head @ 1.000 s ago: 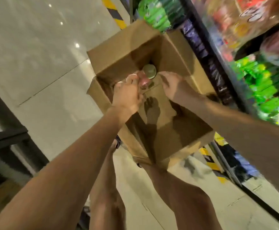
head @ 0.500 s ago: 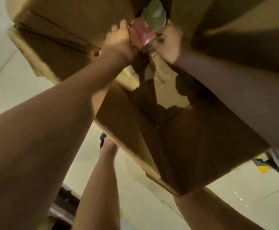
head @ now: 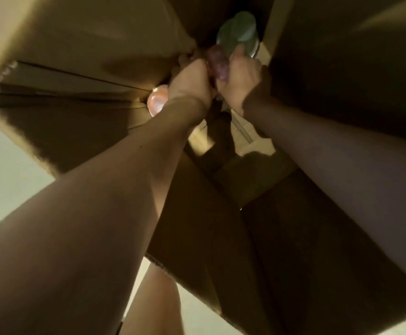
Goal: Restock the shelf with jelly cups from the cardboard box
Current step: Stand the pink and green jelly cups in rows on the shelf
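Deep in the cardboard box [head: 81,131], the left hand [head: 191,87] and right hand [head: 242,81] each clutch jelly cups, a purple cup [head: 217,64] between them, a green cup [head: 239,32] just beyond, apparently gathering several for one trip to the shelf.

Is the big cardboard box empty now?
No. The cardboard box still has jelly cups inside: a pink one on its floor, a purple and green one at the hands.
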